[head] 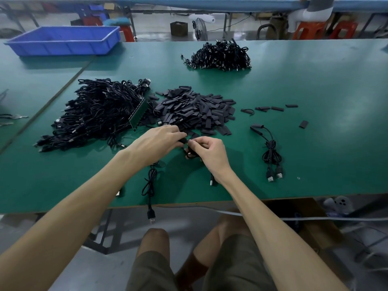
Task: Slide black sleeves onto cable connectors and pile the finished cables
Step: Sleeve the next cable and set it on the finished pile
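Green table (315, 143) below, sleeve heap (195, 110) just past my knuckles, my left hand (156, 143) pinches a sleeve (184, 140), my right hand (211, 153) grips the cable (190, 154), tips meeting to mate them.

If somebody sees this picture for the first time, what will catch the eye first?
Probably the two black heaps on the green table: tangled cables at the left and short sleeves in the middle. In front of them, the left hand and right hand hold one cable between them. A blue tray sits far left.
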The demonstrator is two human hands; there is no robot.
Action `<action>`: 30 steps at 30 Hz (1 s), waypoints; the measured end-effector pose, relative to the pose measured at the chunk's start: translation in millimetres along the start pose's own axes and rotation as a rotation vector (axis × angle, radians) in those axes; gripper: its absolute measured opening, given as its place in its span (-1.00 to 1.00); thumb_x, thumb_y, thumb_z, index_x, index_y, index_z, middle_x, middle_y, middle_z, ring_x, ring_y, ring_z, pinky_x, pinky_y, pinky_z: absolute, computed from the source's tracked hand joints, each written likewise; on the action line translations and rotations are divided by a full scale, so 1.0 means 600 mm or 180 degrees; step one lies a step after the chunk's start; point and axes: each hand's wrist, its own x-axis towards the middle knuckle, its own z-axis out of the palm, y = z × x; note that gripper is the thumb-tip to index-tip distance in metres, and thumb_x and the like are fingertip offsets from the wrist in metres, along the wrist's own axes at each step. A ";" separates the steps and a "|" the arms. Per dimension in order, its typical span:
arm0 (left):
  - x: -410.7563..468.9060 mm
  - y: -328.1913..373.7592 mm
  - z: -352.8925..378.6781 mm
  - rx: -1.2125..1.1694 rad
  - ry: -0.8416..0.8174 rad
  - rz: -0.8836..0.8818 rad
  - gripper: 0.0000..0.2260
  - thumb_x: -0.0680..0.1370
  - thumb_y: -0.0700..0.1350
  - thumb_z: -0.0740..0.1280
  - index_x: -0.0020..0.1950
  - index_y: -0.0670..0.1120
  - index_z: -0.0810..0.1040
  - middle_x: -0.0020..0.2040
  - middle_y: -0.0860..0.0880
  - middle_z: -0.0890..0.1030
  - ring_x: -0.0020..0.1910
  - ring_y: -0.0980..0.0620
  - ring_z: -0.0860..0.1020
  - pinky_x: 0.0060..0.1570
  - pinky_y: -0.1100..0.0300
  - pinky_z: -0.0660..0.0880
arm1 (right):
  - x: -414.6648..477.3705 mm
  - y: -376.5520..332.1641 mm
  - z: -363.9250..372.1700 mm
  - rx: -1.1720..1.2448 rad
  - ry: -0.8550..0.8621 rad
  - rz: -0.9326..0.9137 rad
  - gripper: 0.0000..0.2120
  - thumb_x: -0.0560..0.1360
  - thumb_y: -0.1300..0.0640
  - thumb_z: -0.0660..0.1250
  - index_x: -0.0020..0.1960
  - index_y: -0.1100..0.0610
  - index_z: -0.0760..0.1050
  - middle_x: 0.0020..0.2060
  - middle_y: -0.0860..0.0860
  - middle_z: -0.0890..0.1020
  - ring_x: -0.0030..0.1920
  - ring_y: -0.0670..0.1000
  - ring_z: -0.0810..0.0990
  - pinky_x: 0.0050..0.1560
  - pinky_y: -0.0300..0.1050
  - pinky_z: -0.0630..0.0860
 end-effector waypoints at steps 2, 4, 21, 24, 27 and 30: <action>-0.002 -0.003 0.004 0.0080 -0.0016 0.0102 -0.68 0.67 -0.08 0.31 0.38 -0.19 0.54 0.09 -0.13 0.61 0.09 -0.13 0.59 -0.02 0.01 0.54 | -0.001 0.000 -0.001 0.0019 -0.0018 0.0005 -0.83 0.58 0.12 0.46 0.00 0.24 0.71 -0.17 0.10 0.77 -0.13 0.13 0.77 0.03 0.10 0.67; -0.003 -0.004 0.006 0.0245 -0.0031 0.0268 -0.74 0.65 -0.14 0.35 0.31 -0.22 0.55 0.05 -0.13 0.61 0.05 -0.12 0.61 -0.04 0.06 0.53 | -0.002 -0.001 -0.001 0.0115 -0.0033 0.0034 -0.84 0.58 0.14 0.45 -0.02 0.24 0.71 -0.19 0.11 0.77 -0.18 0.14 0.76 0.06 0.19 0.67; -0.015 0.005 0.010 0.0180 0.0113 0.0430 -0.81 0.65 -0.25 0.31 0.25 -0.28 0.54 0.04 -0.17 0.57 0.07 -0.16 0.56 0.11 -0.03 0.53 | -0.001 -0.003 0.000 0.0292 -0.0155 0.0101 -0.86 0.59 0.20 0.44 -0.02 0.28 0.69 -0.21 0.16 0.75 -0.30 0.09 0.72 -0.23 -0.08 0.65; -0.014 0.010 0.008 0.0210 0.0131 0.0464 -0.82 0.65 -0.25 0.30 0.23 -0.28 0.54 0.04 -0.18 0.56 0.06 -0.16 0.55 0.12 -0.03 0.52 | -0.002 -0.005 0.000 0.0291 -0.0196 0.0099 -0.83 0.61 0.18 0.42 -0.02 0.29 0.69 -0.21 0.17 0.75 -0.36 0.08 0.70 -0.37 -0.28 0.53; -0.013 0.011 0.008 0.0251 0.0080 0.0470 -0.82 0.64 -0.28 0.31 0.24 -0.26 0.54 0.07 -0.16 0.56 0.08 -0.14 0.54 0.15 -0.01 0.50 | -0.001 -0.003 -0.001 0.0298 -0.0218 0.0049 -0.81 0.61 0.16 0.43 0.00 0.30 0.69 -0.18 0.20 0.75 -0.35 0.09 0.69 -0.35 -0.24 0.56; -0.012 0.008 0.008 0.0212 -0.0043 0.0352 -0.74 0.62 -0.34 0.29 0.31 -0.23 0.51 0.12 -0.14 0.54 0.15 -0.11 0.51 0.21 0.04 0.46 | -0.002 -0.002 0.001 0.0365 -0.0209 0.0003 -0.83 0.60 0.18 0.44 0.00 0.30 0.70 -0.17 0.21 0.75 -0.33 0.07 0.69 -0.31 -0.16 0.62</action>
